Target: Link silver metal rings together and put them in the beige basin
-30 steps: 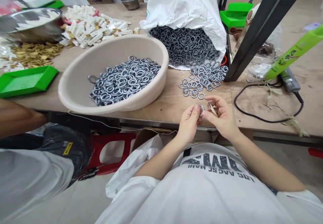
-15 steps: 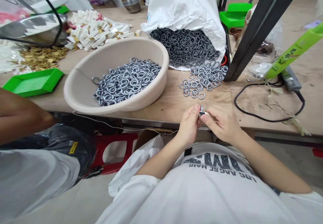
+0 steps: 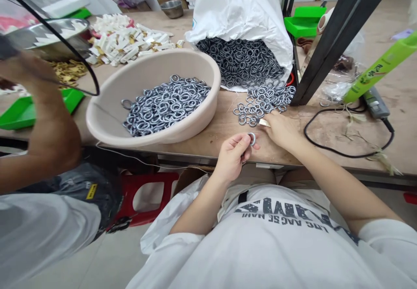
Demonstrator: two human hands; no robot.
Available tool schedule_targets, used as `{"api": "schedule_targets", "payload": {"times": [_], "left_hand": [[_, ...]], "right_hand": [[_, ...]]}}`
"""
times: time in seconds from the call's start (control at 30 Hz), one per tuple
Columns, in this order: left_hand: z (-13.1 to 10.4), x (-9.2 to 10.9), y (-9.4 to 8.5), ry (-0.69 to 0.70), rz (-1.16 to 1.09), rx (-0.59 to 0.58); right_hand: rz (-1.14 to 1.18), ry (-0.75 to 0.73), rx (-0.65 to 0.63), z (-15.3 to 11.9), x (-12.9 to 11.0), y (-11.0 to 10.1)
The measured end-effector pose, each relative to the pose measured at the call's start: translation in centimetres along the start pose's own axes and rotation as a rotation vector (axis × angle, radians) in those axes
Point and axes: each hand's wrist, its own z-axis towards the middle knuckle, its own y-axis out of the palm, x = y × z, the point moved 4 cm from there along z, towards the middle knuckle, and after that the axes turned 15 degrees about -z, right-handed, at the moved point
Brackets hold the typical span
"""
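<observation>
Arrangement on the worktop point(image 3: 404, 119): the basin point(image 3: 195, 128), with rings point(image 3: 169, 106) in it, lies between the tray point(image 3: 19, 114) at left and the loose rings point(image 3: 269, 96) at right. The sack point(image 3: 241, 11), behind the loose rings, opens toward them; the post point(image 3: 329, 41) stands just right of these, the cable point(image 3: 361, 157) farther right.

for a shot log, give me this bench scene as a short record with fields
left hand: the left hand pinches one grey ring
right hand: the right hand holds a small pale piece, kind unclear, at the loose rings
surface: wooden table
bag: white bag, mouth open, dark rings inside
basin: beige basin, left of the bag, with a heap of rings
nearby: co-worker's arm, far left
</observation>
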Motion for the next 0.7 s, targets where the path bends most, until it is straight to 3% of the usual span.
{"api": "schedule_targets", "payload": {"times": [0.07,0.13,0.23,0.3,0.47,0.7], "left_hand": [[0.3,0.3,-0.6,0.018,0.015,0.036],[0.5,0.1,-0.7,0.031,0.039,0.048],[0.7,-0.9,-0.2,0.038,0.057,0.035],[0.7,-1.7,0.5,0.041,0.075,0.012],[0.4,-2.9,1.9,0.043,0.059,-0.024],[-0.3,-2.7,2.5,0.007,-0.038,-0.019]], "right_hand": [[0.191,-0.003,0.024,-0.4,-0.3,-0.4],[0.530,-0.003,-0.006,-1.5,-0.7,-0.8],[0.986,0.065,-0.125,-3.7,-1.8,-1.0],[1.122,0.136,-0.145,-4.9,-2.4,-1.0],[1.205,0.183,-0.015,-6.5,-3.2,-1.2],[0.957,0.109,0.148,-6.9,-2.3,-1.9]]}}
